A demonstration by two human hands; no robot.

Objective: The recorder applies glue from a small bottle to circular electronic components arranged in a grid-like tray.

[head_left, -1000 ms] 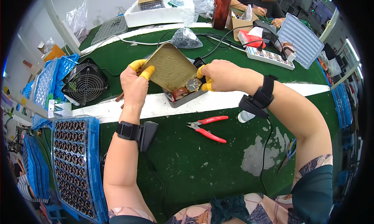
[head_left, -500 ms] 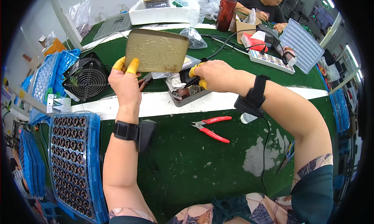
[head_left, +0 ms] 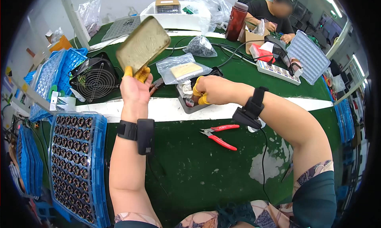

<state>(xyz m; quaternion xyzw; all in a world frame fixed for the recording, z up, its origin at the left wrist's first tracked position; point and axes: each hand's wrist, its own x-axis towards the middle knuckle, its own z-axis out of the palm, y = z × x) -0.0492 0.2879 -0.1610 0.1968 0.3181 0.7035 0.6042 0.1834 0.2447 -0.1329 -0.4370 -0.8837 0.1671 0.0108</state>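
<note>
Raised up at the left, my left hand (head_left: 135,89) grips a worn metal tin lid (head_left: 143,44), tilted with one side higher. Yellow finger cots cover some fingertips on both hands. My right hand (head_left: 216,90) reaches into a dark open tin (head_left: 187,107), its fingers curled down and closed. Whatever those fingers hold is hidden by the hand. Crumpled white tissue (head_left: 185,89) and small items lie in the tin. Behind it rests a clear plastic bag with a pale yellow block (head_left: 185,70). Red-handled cutters (head_left: 220,136) lie in front, touched by neither hand.
A black fan (head_left: 95,79) and a blue tray of small dark parts (head_left: 75,164) stand at the left. Farther back are a white foam box (head_left: 180,19), a red bottle (head_left: 237,21) and a power strip (head_left: 278,72). Opposite, a co-worker (head_left: 270,13) sits working.
The lid has moved left and tipped from nearly level to a steep slant. My right hand has shifted slightly lower over the tin, and the bagged block behind is now more exposed.
</note>
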